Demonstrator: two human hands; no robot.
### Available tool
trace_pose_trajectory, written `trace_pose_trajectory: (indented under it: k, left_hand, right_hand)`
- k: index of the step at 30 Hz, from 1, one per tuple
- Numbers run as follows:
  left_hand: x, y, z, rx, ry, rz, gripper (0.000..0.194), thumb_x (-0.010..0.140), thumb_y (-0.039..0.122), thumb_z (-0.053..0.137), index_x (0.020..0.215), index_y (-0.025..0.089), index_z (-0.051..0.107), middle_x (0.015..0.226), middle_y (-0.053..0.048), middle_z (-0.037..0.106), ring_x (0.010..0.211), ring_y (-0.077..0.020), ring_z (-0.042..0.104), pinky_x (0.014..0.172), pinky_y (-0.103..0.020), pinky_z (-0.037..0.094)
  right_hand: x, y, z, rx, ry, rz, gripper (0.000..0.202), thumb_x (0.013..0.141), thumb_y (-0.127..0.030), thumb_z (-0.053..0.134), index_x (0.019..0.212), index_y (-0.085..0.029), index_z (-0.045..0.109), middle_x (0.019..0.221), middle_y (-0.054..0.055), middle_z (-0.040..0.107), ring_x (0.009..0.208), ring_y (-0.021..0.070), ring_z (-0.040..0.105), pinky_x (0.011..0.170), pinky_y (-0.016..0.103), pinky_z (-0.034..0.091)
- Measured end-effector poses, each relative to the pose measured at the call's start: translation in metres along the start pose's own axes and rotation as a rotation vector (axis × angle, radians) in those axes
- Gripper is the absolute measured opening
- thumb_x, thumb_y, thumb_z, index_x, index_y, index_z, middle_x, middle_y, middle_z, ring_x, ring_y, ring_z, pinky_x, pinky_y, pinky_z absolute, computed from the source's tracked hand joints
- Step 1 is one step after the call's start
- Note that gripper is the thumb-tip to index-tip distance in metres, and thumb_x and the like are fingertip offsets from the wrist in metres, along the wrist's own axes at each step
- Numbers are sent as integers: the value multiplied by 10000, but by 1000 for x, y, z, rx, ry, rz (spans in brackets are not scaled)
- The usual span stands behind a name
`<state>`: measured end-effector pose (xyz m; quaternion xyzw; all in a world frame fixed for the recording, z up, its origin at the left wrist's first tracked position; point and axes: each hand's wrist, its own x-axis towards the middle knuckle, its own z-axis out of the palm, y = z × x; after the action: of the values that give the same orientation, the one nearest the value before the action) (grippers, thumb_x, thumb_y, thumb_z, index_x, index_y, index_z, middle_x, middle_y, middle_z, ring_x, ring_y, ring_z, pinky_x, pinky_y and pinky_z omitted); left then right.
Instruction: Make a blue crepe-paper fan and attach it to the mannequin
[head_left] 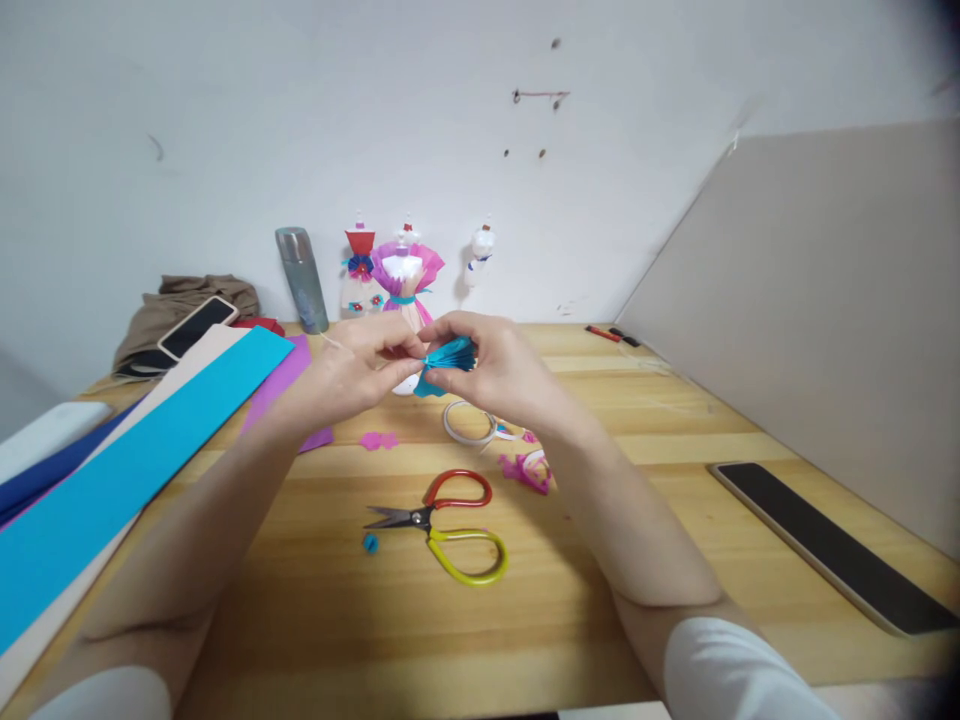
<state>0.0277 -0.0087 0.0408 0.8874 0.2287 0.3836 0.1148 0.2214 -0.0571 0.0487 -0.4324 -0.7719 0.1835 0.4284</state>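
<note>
"Things on the left?"

"One long blue paper strip (pixel 142 480) over pale paper (pixel 208 350), then one phone (pixel 199 328) and one bottle (pixel 302 285), contents hidden."

"And the hands?"

"Left hand (pixel 366 365): fingers pinching the gathered end of one pleated blue paper (pixel 451 355), held above the tabletop (pixel 315 620). Below lie one pair of scissors (pixel 420 518), then one white ring (pixel 478 440). Right hand (pixel 504 358): fingers holding the pleats. Far right, a second phone (pixel 832 545)."
</note>
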Motion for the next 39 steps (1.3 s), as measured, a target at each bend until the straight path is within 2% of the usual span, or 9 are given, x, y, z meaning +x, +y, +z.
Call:
trace_pose_trajectory:
  k: [7,11,17,25,30,35,39]
  left_hand:
    - [1,7,-1,-104,-27,-41,111,881,254,597,870,181,680,858,-14,705,807,-152,669,738,-273,545]
    - [0,3,-2,-21,-15,30,125,902,234,580,918,184,693,910,-37,728,862,-172,672,792,-306,541]
    - [1,0,-1,11,-8,96,127,921,220,570,890,198,691,930,-36,735,881,-173,668,834,-318,528]
    - [2,1,9,-187,61,-122,96,849,235,644,795,181,703,857,-31,735,839,-173,679,744,-293,552]
    - [4,-1,9,-211,138,-205,167,830,331,706,835,165,681,823,-34,719,745,-156,665,696,-290,562]
    - [2,-1,1,-246,40,-141,123,869,270,637,884,163,697,881,-48,726,818,-170,682,744,-300,570]
    - [1,0,3,-142,44,-79,114,863,233,644,939,194,719,917,-33,734,828,-166,676,760,-292,554]
  right_hand:
    - [1,5,1,-42,71,22,118,727,-159,686,839,-171,648,749,-7,656,681,139,588,654,273,447]
    - [3,7,1,-9,59,26,201,713,-149,680,913,-162,683,816,13,698,712,147,617,664,274,460]
    - [3,5,-1,26,12,50,92,718,-140,664,805,-151,694,674,-14,662,645,126,593,614,247,430]
    - [2,3,-3,7,6,50,61,727,-164,644,767,-155,690,648,-15,662,607,116,567,579,237,394]
    - [2,2,-3,-19,-16,33,35,711,-174,642,708,-164,675,653,-13,658,628,121,566,613,250,413]
    - [3,3,0,29,13,83,66,716,-185,643,753,-160,693,665,3,684,617,135,597,590,257,431]
    - [6,6,1,125,23,162,81,703,-201,681,774,-161,683,662,13,699,601,153,634,572,265,468]
